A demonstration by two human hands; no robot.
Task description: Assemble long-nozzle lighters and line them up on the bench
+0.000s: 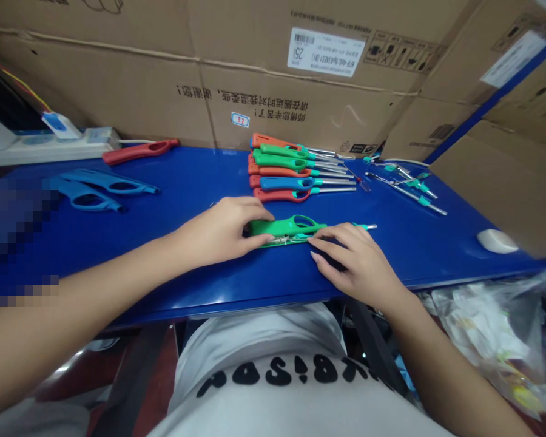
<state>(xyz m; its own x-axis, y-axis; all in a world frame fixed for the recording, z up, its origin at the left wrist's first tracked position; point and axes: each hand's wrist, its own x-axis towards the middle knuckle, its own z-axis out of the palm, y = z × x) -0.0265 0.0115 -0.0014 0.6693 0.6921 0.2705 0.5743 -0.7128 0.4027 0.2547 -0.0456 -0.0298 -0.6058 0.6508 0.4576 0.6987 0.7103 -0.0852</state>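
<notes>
A green stick lighter (286, 226) lies near the front of the blue table, its two handle halves parted and inner metal and teal parts showing along the gap. My left hand (225, 230) is closed around the handle's left end, thumb at the near side and fingers over the top. At the other end, my right hand (357, 258) has its fingertips on the lighter's front, where the teal piece and short metal tube poke out beyond the knuckles. The right thumb sits a little apart from the index finger. Part of the lower half is hidden by my fingers.
Several finished-looking stick lighters (279, 173) lie stacked beyond my hands. Loose metal tubes with teal parts (409, 188) are at the right, near a white object (497, 241). Blue handle shells (100, 187), a red shell (140, 152) and a power strip (54, 149) are left. Cardboard (236, 73) walls the back.
</notes>
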